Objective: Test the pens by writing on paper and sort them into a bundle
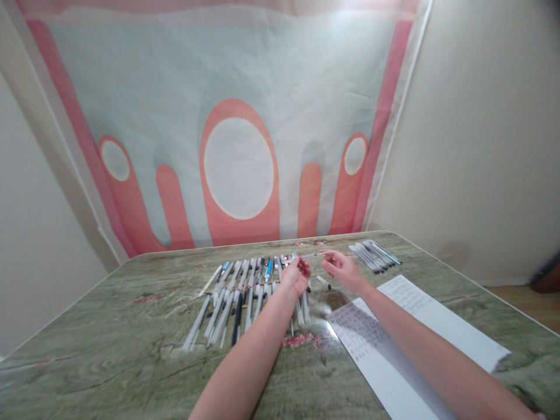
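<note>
A thin, pale pen refill is held level above the table between my two hands. My left hand is closed around its left end, palm turned partly up and fingers curled. The other end is pinched by the fingertips of my right hand. Below them on the table lies a short clear piece with a black end, like a pen cap. Two rows of disassembled pens with clear barrels and dark or blue parts spread to the left; my left forearm hides some of them.
A neat group of thin refills or pens lies at the back right. White paper with handwriting lies under my right forearm. The wood-patterned tabletop reaches back to a printed pink and grey cloth.
</note>
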`<action>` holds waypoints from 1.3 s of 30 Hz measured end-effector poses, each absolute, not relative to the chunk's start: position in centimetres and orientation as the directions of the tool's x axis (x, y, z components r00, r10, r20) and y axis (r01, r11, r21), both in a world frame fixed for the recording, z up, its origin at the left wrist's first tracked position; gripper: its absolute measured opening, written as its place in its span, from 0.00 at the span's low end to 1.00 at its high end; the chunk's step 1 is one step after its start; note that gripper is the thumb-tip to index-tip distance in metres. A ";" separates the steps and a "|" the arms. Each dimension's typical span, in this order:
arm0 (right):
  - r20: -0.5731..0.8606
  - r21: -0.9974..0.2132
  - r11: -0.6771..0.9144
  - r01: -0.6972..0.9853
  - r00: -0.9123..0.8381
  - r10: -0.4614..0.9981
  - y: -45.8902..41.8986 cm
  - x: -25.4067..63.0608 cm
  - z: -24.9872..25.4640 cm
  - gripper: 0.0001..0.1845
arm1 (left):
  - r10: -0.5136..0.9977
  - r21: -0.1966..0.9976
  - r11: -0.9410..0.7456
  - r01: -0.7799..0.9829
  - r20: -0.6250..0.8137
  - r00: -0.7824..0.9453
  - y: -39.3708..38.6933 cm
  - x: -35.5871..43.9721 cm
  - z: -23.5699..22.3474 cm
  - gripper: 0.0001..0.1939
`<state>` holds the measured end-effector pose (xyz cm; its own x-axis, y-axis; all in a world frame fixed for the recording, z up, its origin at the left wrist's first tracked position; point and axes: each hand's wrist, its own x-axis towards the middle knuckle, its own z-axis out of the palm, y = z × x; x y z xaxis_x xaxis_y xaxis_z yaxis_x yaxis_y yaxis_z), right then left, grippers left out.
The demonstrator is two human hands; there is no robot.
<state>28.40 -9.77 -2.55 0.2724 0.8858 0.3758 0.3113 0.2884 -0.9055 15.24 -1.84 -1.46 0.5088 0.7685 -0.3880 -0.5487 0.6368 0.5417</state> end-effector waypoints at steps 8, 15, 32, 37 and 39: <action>0.230 -0.585 -0.007 0.811 0.174 0.957 -9.6 30.8 -4.8 0.17 | 0.797 0.500 0.605 -0.620 -0.383 0.467 -1.3 14.9 -1.2 0.11; 0.128 -0.491 -0.030 0.871 0.106 0.986 -10.2 30.8 -4.5 0.15 | 0.813 0.530 0.582 -0.616 -0.383 0.439 -1.6 15.0 -1.2 0.10; 0.509 -0.735 0.276 0.619 0.235 0.828 -10.6 28.9 -0.8 0.12 | 0.855 0.656 0.509 -0.557 -0.308 0.418 -2.8 15.7 -1.9 0.07; 0.572 -0.674 0.286 0.681 0.237 0.786 -10.9 28.5 -0.5 0.11 | 0.849 0.668 0.515 -0.537 -0.311 0.427 -3.2 16.0 -1.7 0.07; 0.585 -0.656 0.302 0.692 0.213 0.783 -10.9 28.4 -0.4 0.11 | 0.847 0.674 0.517 -0.528 -0.316 0.426 -3.4 16.0 -1.6 0.07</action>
<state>28.39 -10.90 -0.38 0.2127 0.7829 0.5847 0.6918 0.3019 -0.6560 16.02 -3.38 -1.63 0.4264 0.8474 -0.3163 -0.5276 0.5171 0.6740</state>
